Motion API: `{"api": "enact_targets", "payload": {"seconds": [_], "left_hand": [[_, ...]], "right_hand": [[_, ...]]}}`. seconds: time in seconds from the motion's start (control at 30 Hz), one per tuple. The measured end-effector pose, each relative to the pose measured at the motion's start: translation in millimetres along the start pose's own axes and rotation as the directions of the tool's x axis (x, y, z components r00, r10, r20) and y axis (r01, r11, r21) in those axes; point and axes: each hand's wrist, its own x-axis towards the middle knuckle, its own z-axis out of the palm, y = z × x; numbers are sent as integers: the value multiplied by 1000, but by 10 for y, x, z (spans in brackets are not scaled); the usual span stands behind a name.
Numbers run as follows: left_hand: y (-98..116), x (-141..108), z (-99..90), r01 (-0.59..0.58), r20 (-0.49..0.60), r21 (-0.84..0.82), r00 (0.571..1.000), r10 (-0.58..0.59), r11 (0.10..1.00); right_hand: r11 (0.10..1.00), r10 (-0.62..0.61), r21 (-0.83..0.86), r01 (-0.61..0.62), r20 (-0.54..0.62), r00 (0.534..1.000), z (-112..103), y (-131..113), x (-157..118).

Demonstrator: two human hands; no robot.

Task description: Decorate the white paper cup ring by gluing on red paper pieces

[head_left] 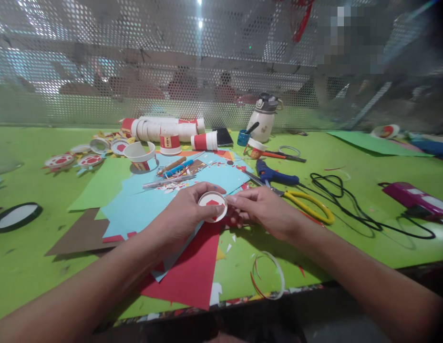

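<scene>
One green table (21,262), its front edge met by red paper (198,267); green surface shows between my right forearm and the black cable (367,221). Scissors (309,206) near my right hand (266,209). My left hand (185,207) grips a small round disc (212,196) above the sheets: white face, raised rim, red angular pieces (211,203). Right fingertips narrow, pinched beside its rim.

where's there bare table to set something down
The green tabletop looks bare at left, between the black-rimmed oval, brown paper and left forearm, and at right, between the black cable and right forearm. The middle is crowded: light-blue paper, pens, paper cups, glue gun, yellow-handled scissors.
</scene>
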Motion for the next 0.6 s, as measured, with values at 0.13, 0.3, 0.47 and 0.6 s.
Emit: {"api": "enact_targets", "payload": {"seconds": [0.13,0.3,0.47,0.6], "left_hand": [[23,-6,16,-2,-4,24,1000,3,1000],[20,4,23,2,-1,-2,1000,-2,1000],[-2,17,11,1,-2,-21,1000,-1,1000],[13,-1,0,21,-10,21,1000,-21,1000]], "right_hand": [[1000,-16,2,16,8,1000,10,-7,-4],[1000,-3,25,3,12,1000,18,-10,-8],[998,14,57,-16,22,1000,9,-3,6],[1000,9,21,-10,11,1000,4,-12,1]]}}
